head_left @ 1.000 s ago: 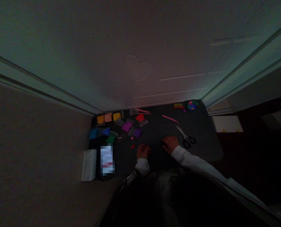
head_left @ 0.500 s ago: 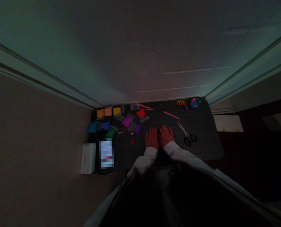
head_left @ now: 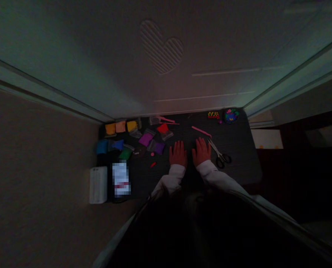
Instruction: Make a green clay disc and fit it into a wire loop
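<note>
My left hand (head_left: 178, 154) lies flat on the dark table (head_left: 179, 130), fingers stretched out and holding nothing. Flat beside it, a small gap away, rests my right hand (head_left: 201, 152), also with its fingers out. Just right of the right hand are scissors (head_left: 219, 154) with black handles, blades pointing away from me. A pink tool (head_left: 201, 131) lies beyond that hand. Left of my left hand are a small red piece (head_left: 153, 164) and a round pink piece (head_left: 152, 154). A purple packet (head_left: 159, 148) is nearby too.
Several packets of coloured material, such as a green packet (head_left: 125, 153) and a red packet (head_left: 163, 128), cover the table's left side. A lit screen (head_left: 121, 178) and a white box (head_left: 98, 185) sit front left. Colourful small models (head_left: 230, 116) stand back right.
My hands have moved apart, the right one shifting to the right, and their fingers are more spread. The camera view has shifted a little.
</note>
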The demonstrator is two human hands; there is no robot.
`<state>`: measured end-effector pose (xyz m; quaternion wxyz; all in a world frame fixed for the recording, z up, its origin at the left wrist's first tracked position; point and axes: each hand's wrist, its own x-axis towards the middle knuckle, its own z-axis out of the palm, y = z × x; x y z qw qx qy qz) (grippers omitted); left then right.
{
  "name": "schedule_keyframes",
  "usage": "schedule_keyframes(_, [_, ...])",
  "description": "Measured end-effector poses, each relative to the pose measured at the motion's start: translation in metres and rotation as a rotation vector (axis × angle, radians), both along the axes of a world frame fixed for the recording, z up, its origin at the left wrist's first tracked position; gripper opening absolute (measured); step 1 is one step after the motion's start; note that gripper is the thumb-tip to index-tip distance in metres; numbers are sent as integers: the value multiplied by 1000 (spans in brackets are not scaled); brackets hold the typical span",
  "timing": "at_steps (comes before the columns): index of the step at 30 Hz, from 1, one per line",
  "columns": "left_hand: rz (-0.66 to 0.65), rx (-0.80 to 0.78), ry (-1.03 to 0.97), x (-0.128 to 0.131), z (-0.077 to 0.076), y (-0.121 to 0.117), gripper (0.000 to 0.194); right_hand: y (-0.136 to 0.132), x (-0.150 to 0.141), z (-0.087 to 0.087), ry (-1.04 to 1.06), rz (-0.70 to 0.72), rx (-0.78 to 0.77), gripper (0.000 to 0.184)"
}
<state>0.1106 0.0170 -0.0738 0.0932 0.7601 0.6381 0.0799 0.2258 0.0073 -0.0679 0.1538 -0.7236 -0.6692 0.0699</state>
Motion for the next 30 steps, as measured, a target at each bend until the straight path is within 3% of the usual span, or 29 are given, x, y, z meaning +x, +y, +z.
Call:
schedule_keyframes(4, [-3, -12, -8, 2, 8, 1, 54, -26, 59, 2, -76, -213, 84, 51])
schedule_keyframes(8, [-7, -28, 9, 7, 14, 14, 57, -53, 125, -3, -158, -400, 50, 55])
schedule_keyframes(12, [-42, -49, 38, 10, 15, 27, 59, -59, 163, -11, -246, -428, -45, 57])
schedule_keyframes(17, [-35, -67, 62, 9, 13, 15, 59, -51, 167, -14, -293, -256, -195, 54])
schedule_keyframes(22, [26, -70, 63, 10, 11, 0, 58, -49, 165, -12, -304, -242, -204, 52])
schedule_keyframes(30, [59, -18, 12, 21, 10, 40, 60, -49, 171, -17, -267, -235, -180, 54])
